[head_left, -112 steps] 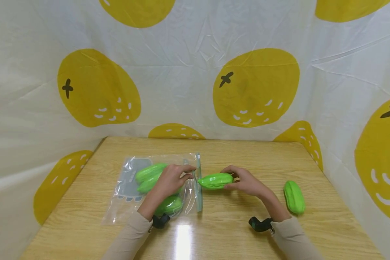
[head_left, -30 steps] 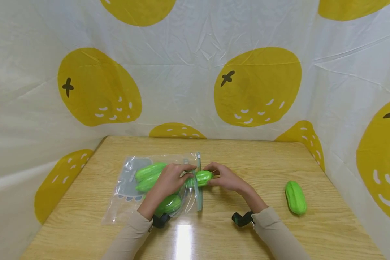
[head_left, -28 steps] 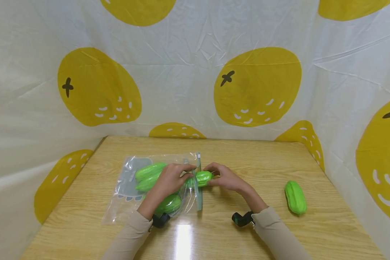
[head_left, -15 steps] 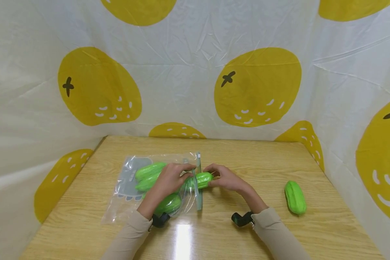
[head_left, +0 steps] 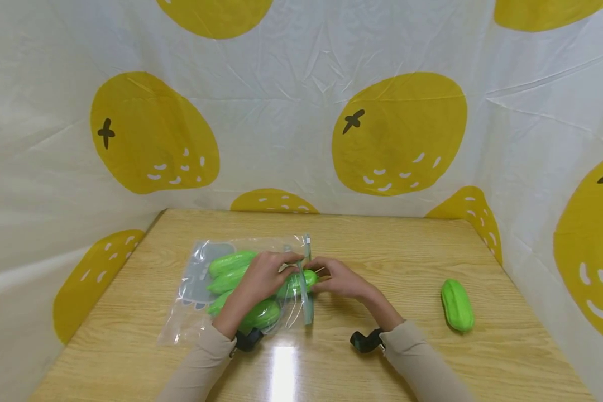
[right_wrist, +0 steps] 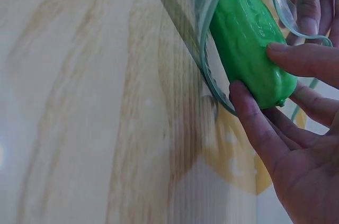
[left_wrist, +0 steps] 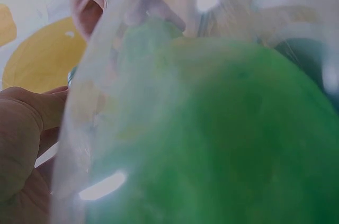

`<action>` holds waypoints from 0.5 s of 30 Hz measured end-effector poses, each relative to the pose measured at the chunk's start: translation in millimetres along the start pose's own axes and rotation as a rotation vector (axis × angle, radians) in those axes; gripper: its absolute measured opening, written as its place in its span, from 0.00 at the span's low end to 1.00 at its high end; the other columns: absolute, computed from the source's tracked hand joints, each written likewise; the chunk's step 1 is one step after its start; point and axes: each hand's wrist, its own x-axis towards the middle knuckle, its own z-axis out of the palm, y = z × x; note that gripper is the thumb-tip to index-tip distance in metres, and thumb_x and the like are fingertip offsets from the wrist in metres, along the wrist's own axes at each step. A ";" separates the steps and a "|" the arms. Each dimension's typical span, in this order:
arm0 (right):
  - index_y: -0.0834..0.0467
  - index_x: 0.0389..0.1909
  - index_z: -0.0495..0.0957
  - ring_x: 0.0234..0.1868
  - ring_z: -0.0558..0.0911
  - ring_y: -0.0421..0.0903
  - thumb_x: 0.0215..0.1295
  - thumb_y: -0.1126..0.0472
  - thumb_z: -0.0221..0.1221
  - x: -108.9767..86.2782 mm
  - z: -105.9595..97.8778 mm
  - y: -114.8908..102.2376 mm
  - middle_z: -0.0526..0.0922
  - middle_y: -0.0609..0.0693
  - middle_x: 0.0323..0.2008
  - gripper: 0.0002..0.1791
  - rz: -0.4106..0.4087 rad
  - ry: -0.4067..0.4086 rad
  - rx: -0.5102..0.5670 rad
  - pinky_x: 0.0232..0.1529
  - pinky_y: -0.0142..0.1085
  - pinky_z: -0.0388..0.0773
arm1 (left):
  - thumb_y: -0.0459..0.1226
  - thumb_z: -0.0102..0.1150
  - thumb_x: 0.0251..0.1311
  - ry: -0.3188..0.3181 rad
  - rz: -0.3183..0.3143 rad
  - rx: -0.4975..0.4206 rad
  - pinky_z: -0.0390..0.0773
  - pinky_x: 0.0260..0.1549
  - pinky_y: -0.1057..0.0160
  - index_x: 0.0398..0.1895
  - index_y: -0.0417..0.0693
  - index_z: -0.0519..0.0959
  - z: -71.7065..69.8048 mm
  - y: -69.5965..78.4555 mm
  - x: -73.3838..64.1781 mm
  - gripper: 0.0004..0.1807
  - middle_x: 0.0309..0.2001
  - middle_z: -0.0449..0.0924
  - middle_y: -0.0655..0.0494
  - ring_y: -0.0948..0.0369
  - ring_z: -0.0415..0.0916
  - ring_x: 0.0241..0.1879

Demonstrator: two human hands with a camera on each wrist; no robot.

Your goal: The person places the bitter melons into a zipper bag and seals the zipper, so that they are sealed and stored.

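deeper than before, one green veggie (right_wrist: 251,44) is now mostly inside the clear bag (head_left: 308,314). the right hand (head_left: 338,278) grips its end; the left hand (head_left: 267,274) pinches the bag's edge. this looks like putting-in time; next may need one soft push.

I see the bag (head_left: 193,285) on the table (head_left: 382,240), under and left of the left hand (head_left: 267,273), its mouth at that hand's fingertips. Inside, gourds (head_left: 231,262) lie left of the hand and before it. The right hand (head_left: 339,279), just right of the mouth, holds one gourd (right_wrist: 249,38), its end poking out. I spot another gourd (head_left: 457,305) well right of that hand; the curtain (head_left: 276,128) hangs behind both.
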 end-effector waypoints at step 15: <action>0.68 0.52 0.76 0.54 0.84 0.59 0.60 0.68 0.68 9.2 10.8 -0.6 0.82 0.63 0.51 0.20 0.025 0.063 0.037 0.56 0.43 0.84 | 0.39 0.71 0.62 0.002 -0.025 0.022 0.82 0.32 0.66 0.51 0.53 0.89 2.0 -1.0 0.5 0.14 0.44 0.92 0.59 0.66 0.86 0.32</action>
